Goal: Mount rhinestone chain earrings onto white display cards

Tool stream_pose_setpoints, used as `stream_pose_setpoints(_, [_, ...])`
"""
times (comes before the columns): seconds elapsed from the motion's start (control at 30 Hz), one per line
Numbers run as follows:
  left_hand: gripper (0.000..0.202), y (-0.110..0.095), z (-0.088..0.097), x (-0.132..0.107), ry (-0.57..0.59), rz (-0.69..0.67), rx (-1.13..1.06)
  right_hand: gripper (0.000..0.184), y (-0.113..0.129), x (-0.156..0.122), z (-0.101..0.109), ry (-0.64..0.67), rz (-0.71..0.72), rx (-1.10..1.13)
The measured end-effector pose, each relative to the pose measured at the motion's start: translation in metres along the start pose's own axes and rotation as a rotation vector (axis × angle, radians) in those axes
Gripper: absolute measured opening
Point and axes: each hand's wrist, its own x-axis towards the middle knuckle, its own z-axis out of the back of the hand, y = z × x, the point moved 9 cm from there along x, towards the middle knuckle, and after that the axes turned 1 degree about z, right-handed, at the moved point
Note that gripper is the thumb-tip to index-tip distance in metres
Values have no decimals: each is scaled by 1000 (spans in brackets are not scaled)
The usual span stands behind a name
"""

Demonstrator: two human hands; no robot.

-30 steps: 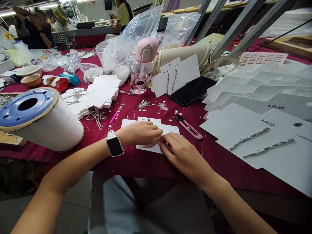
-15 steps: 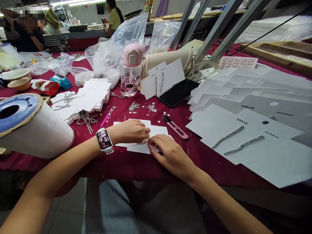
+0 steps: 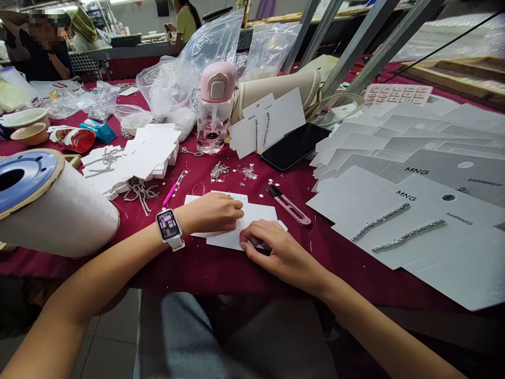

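Observation:
In the head view my left hand point(image 3: 215, 213), with a white watch point(image 3: 169, 226) at its wrist, lies over a white earring card point(image 3: 256, 213). Its fingers are curled closed, and whatever they hold is hidden. My right hand point(image 3: 268, 243) rests on the card's near right part, thumb and fingers bent together; I cannot make out what is between them. A small gap separates the two hands. Right of the card lie pink thread snips point(image 3: 290, 205). Beyond it are a small heap of silver chain point(image 3: 219, 170) and clear bits point(image 3: 249, 171). A pink-handled tool point(image 3: 173, 192) lies to the left.
A big spool point(image 3: 87, 210) stands at left, beside stacked white cards point(image 3: 153, 150) with silver chains point(image 3: 138, 192). Behind are a pink-lidded bottle point(image 3: 215, 116), a phone point(image 3: 295, 146) and a propped card point(image 3: 288, 113). Overlapping finished earring cards point(image 3: 430, 258) spread at right. Two people sit further back.
My right hand has drawn slightly away from my left, opening a gap over the card. My left hand stays nearly still. The view has shifted a little.

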Motion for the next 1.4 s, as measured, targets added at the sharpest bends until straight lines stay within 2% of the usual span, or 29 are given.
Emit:
stream_pose_setpoints(0.47, [17, 8, -6, 2, 21, 91, -93, 7, 2, -4, -7, 133, 19, 21])
stream_pose_setpoints(0.53, [17, 7, -5, 1, 5, 68, -83, 7, 2, -3, -8, 126, 14, 5])
stream_pose_setpoints(0.7, [17, -7, -1, -3, -51, -102, 13, 9, -2, 0, -6, 88, -81, -84])
stream_pose_setpoints(0.77, [19, -6, 1, -5, -72, -96, 31, 10, -2, -1, 1, 52, -95, -118])
stream_pose_setpoints(0.83, [21, -5, 1, -7, -89, -79, 46, 13, -6, -4, 18, -41, -103, -151])
stream_pose_setpoints(0.93, [22, -4, 2, -9, -104, -48, 55, 17, -28, -16, 54, -253, -262, -357])
stream_pose_setpoints(1.0, [22, -2, 3, -10, -115, -24, 47, 21, -48, -26, 68, -291, -430, -571])
stream_pose_setpoints(1.07, [23, 0, 4, -11, -124, 1, 34, 25, -64, -31, 69, -246, -527, -714])
stream_pose_setpoints(1.17, [24, 6, 7, -13, -145, 67, -25, 28, -75, -30, 61, -188, -568, -808])
stream_pose_setpoints(1.4, [18, 16, 10, -17, -186, 166, -218, 27, -69, -23, 57, -185, -550, -913])
